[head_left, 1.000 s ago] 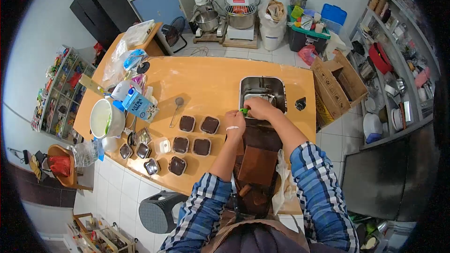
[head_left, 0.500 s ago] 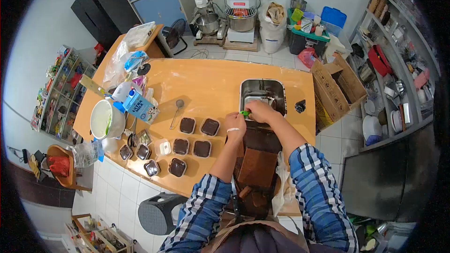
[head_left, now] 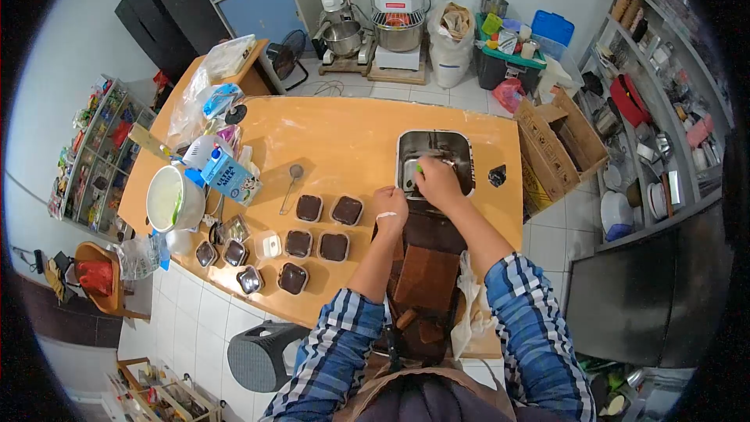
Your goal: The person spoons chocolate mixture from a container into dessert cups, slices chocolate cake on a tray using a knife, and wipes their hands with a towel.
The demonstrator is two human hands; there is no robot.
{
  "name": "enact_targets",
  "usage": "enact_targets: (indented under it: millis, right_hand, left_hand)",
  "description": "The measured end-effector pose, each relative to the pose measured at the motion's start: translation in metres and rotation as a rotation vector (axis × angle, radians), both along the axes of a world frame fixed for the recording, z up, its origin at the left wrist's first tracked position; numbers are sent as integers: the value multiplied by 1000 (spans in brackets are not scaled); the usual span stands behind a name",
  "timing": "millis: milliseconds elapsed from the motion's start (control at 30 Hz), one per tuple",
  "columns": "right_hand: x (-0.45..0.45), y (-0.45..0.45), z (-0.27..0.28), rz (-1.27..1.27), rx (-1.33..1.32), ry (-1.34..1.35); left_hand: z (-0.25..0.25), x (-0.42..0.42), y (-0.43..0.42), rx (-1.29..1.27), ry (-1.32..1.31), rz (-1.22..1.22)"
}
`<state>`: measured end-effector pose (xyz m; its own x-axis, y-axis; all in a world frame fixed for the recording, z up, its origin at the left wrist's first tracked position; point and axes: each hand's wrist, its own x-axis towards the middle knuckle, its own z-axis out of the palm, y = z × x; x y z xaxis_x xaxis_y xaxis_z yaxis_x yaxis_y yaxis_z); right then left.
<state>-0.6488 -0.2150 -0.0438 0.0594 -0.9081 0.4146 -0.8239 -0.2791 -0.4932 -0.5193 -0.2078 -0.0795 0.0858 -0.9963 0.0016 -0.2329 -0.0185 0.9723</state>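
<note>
A rectangular metal pan [head_left: 462, 150] with dark smears inside stands on the table. Over its near part, my right hand [head_left: 437, 183] is closed round a small tool whose green handle [head_left: 419, 165] shows; its working end is hidden. My left hand [head_left: 390, 205] is curled closed by the pan's near left corner; whether it grips the rim I cannot tell. Below the hands lies a dark tray [head_left: 426, 229] bearing a brown cake block [head_left: 426, 277] and smaller cake pieces. Left of my left hand sit several square cups of dark brown filling [head_left: 334, 247].
A small strainer [head_left: 295, 172] lies on the wooden table [head_left: 344, 133]. At left are a white bowl [head_left: 166, 199] and a milk carton [head_left: 229, 175]. A crumpled black scrap [head_left: 498, 176] lies right of the pan. Mixers [head_left: 398, 23] stand behind; a cardboard box [head_left: 558, 141] is at right.
My right hand has moved slightly away from my left hand, over the pan, taking the green handle with it. My left hand stays close to the pan's corner.
</note>
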Motion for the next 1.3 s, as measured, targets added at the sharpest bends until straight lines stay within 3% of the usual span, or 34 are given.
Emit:
enact_targets:
  millis: [267,367,667,767,1067,1167,1300]
  right_hand:
    - [18,16,-10,-14,76,52]
    - [18,18,-9,7,88,32]
    - [14,27,-8,54,146,-3]
    - [16,31,-4,50,157,-30]
    - [20,29,-11,31,174,-67]
    - [21,29,-14,-2,170,-75]
    - [18,31,-9,-22,121,-99]
  left_hand:
    - [18,-6,8,10,72,41]
    - [14,-1,7,45,-105,-8]
    - [-7,-1,1,-52,-37,-10]
    - [-4,0,2,46,25,-9]
    - [6,8,11,-6,174,4]
    - [-8,20,6,104,-28,-50]
    - [-8,24,13,208,143,-1]
